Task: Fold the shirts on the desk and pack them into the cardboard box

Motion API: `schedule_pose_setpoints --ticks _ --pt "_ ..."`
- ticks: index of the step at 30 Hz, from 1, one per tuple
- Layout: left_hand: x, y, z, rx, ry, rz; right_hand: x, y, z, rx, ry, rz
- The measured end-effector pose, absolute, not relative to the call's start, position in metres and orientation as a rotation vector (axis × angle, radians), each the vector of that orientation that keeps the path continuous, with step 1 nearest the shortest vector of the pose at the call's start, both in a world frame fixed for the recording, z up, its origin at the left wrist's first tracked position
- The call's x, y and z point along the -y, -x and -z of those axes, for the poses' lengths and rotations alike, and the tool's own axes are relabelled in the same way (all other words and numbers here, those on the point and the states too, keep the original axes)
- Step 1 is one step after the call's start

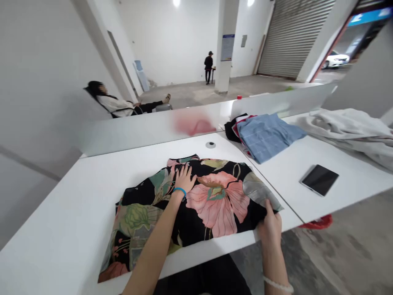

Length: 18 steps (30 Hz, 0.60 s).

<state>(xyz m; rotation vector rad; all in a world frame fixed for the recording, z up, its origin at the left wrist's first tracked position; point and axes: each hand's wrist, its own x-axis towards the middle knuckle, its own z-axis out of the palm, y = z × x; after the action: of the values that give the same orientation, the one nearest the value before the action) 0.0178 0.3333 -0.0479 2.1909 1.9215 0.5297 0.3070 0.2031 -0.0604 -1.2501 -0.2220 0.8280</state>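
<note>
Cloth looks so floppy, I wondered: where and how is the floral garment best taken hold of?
I'd likely pinch the right end of the floral garment, coming from the right: it lies spread and thin, and the right hand is there, thumb on top.

The left hand [185,179] lies flat on a black floral garment [219,200] spread across the white bench [61,213]; the right hand [270,221] grips its right corner. Folded clothes [264,135] lie beyond, a tablet [321,179] rightward.

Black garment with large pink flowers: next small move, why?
I'd probably fold the right side of the black floral garment inward: the right hand grips its near right corner, and the left hand lies flat on it.
</note>
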Motion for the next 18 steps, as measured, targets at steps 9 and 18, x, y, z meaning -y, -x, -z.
schedule_pose_setpoints --ticks 9,18 --pt "-0.288 0.003 0.022 -1.756 -1.771 -1.035 -0.231 -0.307 0.033 0.376 1.192 -0.706" --pt "-0.105 0.131 0.006 -1.149 -0.373 -1.732 -0.246 -0.139 -0.05 1.039 1.148 -0.891"
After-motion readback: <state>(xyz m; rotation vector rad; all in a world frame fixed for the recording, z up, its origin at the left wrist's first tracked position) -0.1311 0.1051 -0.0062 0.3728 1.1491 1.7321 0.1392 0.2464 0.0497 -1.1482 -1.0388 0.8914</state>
